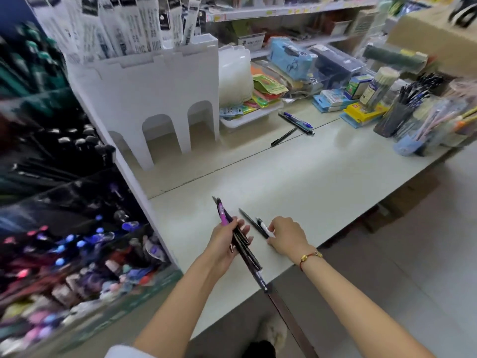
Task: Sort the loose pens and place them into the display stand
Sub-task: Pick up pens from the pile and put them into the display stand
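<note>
My left hand (227, 241) grips a bundle of pens (242, 244), several black ones and one purple, just above the table's near edge. Close to its right, my right hand (286, 239) pinches two loose pens (259, 226) that lie on the pale table (322, 182): a thin black one and one with a white band. Three more loose pens (296, 125) lie far back on the table, one of them blue. The display stand (64, 197) fills the left side, its tiers crowded with dark and coloured pens, all blurred.
A white card holder (154, 99) with arched cut-outs stands at the back left, full of packaged refills. Stationery packs, a white tray (245, 120) and pen cups (397, 117) crowd the back and right. The floor lies beyond the table's right edge.
</note>
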{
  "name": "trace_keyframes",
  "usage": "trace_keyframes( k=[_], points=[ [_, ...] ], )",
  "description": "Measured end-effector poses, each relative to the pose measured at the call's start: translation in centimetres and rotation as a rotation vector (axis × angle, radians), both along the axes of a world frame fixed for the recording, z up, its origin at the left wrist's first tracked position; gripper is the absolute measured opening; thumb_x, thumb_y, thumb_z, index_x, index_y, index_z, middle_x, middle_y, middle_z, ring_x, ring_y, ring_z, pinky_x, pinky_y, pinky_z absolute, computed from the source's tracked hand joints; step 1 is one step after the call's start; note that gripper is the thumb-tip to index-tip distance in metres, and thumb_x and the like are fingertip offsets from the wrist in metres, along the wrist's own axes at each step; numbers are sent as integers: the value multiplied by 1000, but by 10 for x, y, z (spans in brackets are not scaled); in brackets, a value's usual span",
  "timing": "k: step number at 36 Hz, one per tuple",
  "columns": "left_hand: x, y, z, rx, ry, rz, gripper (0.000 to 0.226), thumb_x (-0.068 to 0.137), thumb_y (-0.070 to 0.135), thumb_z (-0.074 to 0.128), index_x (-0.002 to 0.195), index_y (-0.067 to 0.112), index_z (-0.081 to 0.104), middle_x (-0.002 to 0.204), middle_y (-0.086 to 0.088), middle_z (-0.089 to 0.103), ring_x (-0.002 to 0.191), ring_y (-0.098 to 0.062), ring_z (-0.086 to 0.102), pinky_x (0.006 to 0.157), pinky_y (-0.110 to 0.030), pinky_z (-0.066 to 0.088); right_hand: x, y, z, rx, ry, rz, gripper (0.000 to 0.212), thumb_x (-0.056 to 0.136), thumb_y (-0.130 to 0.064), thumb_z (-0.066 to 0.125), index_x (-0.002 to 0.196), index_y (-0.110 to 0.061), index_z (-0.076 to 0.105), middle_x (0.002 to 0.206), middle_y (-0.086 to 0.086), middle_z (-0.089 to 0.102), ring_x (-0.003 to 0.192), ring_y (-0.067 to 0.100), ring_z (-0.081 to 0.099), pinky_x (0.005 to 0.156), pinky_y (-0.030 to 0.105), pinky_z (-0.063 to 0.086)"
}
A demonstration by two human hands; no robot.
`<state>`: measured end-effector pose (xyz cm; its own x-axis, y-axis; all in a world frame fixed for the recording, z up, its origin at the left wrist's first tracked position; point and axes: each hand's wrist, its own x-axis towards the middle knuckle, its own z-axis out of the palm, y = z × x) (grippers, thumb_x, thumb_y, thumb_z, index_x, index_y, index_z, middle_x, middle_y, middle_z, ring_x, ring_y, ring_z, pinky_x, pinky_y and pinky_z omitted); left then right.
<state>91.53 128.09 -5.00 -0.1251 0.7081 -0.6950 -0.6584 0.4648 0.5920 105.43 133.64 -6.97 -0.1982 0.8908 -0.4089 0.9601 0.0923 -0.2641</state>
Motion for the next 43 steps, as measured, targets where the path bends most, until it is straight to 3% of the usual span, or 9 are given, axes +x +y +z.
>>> trace_keyframes(
  k=[7, 11, 16, 19, 22, 30, 36, 40, 43],
  points=[
    [-5, -29, 4, 43, 87, -49, 11, 101, 10, 45, 109, 8, 51, 94, -4, 64, 81, -15, 64, 70, -31, 55, 2, -19, 3, -119, 124, -62, 32, 88, -16, 64, 118, -7, 64, 117, 11, 65, 105, 25, 60, 77, 24, 43],
    [-8, -43, 15, 99, 82, -26, 17, 102, 12, 41, 119, 8, 43, 114, -9, 65, 97, -22, 67, 84, -37, 55, 13, -23, 29, -374, 527, -259, 44, 87, -18, 70, 125, -1, 58, 123, 12, 62, 112, 20, 59, 93, 27, 49],
    [-1, -61, 38, 185, 123, 39, 20, 102, 15, 42, 122, 11, 40, 122, -8, 63, 104, -22, 66, 83, -35, 55, 25, -42, 77, -537, 825, -217, 41, 87, -22, 70, 124, -7, 62, 115, 2, 70, 109, 10, 63, 87, 24, 51],
    [5, -73, 60, 234, 170, 102, 19, 102, 17, 42, 120, 13, 43, 119, -5, 64, 100, -18, 67, 76, -31, 57, 20, -54, 104, -514, 834, -139, 41, 84, -24, 73, 122, -10, 64, 110, 0, 71, 101, 4, 66, 71, 16, 52],
    [8, -84, 80, 246, 279, 164, 24, 103, 19, 40, 124, 11, 49, 118, -5, 66, 100, -15, 67, 71, -24, 58, 6, -68, 130, -415, 801, 19, 16, 86, -20, 71, 102, -20, 73, 95, -6, 75, 89, 2, 69, 68, 13, 51],
    [-7, -125, 128, 220, 517, 320, 27, 103, 19, 37, 111, 11, 62, 111, -10, 67, 106, -23, 63, 99, -45, 47, -43, -98, 181, -152, 668, 365, 17, 84, -13, 72, 96, -24, 75, 85, -8, 75, 77, 2, 69, 75, 18, 53],
    [-43, -157, 139, 218, 505, 429, 24, 103, 16, 39, 111, 2, 57, 84, -7, 66, 70, -13, 64, 57, -22, 51, -82, -123, 197, -154, 650, 511, 17, 85, -18, 72, 81, -34, 74, 91, -3, 75, 74, 13, 70, 81, 32, 57],
    [-79, -189, 136, 203, 525, 480, 24, 103, 20, 41, 117, 6, 56, 108, -8, 70, 93, -18, 69, 84, -38, 56, -109, -141, 196, -106, 814, 518, 18, 90, -21, 66, 79, -34, 74, 79, 2, 72, 76, 13, 67, 72, 11, 50],
    [-113, -223, 128, 219, 522, 517, 23, 103, 20, 40, 120, 8, 52, 106, -8, 72, 91, -13, 71, 84, -38, 56, -139, -159, 193, 72, 925, 486, 10, 91, -18, 63, 88, -25, 70, 83, 3, 72, 79, 11, 64, 69, 9, 45]
  ],
)
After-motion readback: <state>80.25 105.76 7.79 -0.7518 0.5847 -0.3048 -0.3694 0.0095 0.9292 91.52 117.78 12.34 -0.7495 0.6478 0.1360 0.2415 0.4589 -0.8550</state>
